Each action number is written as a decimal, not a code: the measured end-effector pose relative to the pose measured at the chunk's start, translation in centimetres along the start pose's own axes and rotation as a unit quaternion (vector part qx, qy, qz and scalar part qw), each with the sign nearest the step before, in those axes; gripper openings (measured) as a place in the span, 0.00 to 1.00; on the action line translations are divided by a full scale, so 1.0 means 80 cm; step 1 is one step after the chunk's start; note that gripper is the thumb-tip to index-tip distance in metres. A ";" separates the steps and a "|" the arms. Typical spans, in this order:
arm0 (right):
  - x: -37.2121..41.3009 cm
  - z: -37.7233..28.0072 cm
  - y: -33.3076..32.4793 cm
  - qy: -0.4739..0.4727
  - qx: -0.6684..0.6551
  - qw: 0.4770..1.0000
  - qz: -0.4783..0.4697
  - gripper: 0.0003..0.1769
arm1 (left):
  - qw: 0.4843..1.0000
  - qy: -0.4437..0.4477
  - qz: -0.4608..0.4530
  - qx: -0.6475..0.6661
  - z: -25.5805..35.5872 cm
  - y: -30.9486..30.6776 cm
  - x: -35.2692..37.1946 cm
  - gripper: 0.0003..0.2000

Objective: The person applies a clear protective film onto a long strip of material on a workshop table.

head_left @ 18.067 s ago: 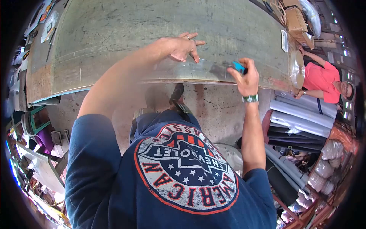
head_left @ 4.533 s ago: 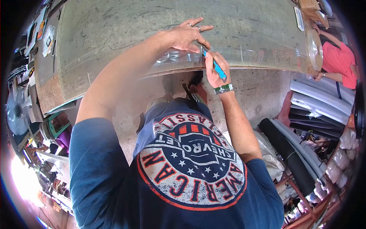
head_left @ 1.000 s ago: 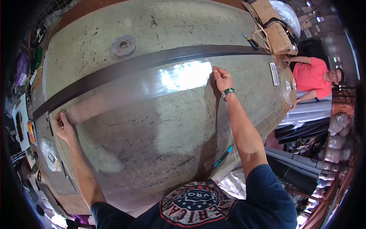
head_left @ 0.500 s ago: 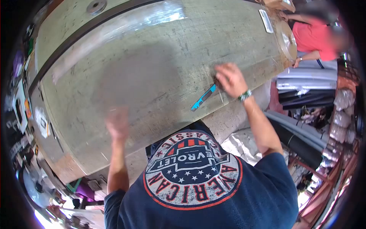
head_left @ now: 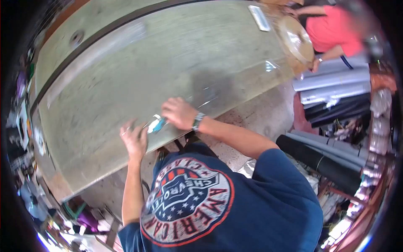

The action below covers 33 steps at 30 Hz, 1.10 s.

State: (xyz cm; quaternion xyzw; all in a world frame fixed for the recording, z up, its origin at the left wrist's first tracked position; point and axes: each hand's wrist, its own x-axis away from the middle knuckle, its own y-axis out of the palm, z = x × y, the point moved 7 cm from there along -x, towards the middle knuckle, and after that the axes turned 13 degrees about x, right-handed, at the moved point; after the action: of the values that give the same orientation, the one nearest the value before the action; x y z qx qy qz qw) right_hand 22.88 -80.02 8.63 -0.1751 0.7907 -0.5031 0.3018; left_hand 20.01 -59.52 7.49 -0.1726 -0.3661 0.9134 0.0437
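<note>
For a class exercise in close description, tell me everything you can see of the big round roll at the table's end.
The roll is a wide, flat disc, see-through and yellowish, apparently plastic, with bright glare on it. It lies on its flat side on the table, near a narrow pale object. A co-worker's lower hand is at its rim, seemingly touching; the upper hand is close to its far edge. Blur hides finer detail.

Navy shirt (head_left: 268, 193), white-starred emblem (head_left: 187, 201); blurred tool (head_left: 158, 124) looks turquoise.
</note>
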 end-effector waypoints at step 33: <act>-0.120 -0.169 0.152 0.107 -0.337 0.818 -0.455 0.23 | 0.808 -0.227 0.155 0.521 -0.201 -0.257 0.129 0.17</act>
State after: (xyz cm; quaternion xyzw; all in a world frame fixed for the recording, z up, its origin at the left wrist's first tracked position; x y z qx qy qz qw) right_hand 21.67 -59.88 4.80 -0.5506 0.7685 -0.3009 -0.1251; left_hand 14.98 -31.93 7.81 0.0335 0.1965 0.9748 -0.0997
